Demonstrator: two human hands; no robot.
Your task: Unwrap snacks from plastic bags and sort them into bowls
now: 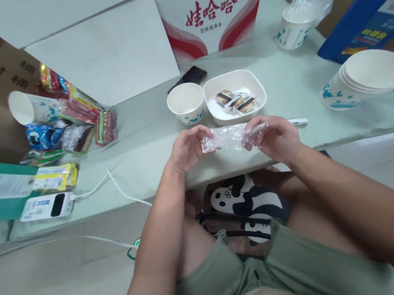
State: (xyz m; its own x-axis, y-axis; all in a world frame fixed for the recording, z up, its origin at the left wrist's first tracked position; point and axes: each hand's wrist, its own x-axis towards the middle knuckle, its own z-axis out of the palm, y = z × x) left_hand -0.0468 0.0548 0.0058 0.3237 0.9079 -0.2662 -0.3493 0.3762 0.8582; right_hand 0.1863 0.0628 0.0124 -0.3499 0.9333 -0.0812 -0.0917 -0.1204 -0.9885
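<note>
Stretched between my two hands is a crinkled clear plastic wrapper (230, 137), held just above the table's front edge. My left hand (191, 147) pinches its left end, and my right hand (277, 137) is closed on the other end. Whether anything lies inside the plastic I cannot make out. Right behind it stands a white square bowl (261, 91) with several small wrapped snacks (236, 101) in it. A paper cup (186, 101) with a blue-green print touches the bowl's left side. Part of a white pen-like object (298, 122) shows beside my right hand.
Packaged snacks (79, 109) and a tipped paper cup (34, 108) lie at the left, near a white power bank (47, 207) with a cable. A black phone (191, 76) lies behind the cup. Stacked paper cups (365, 78) and a plastic-stuffed cup (295, 28) stand at the right. Boxes (216, 14) line the back.
</note>
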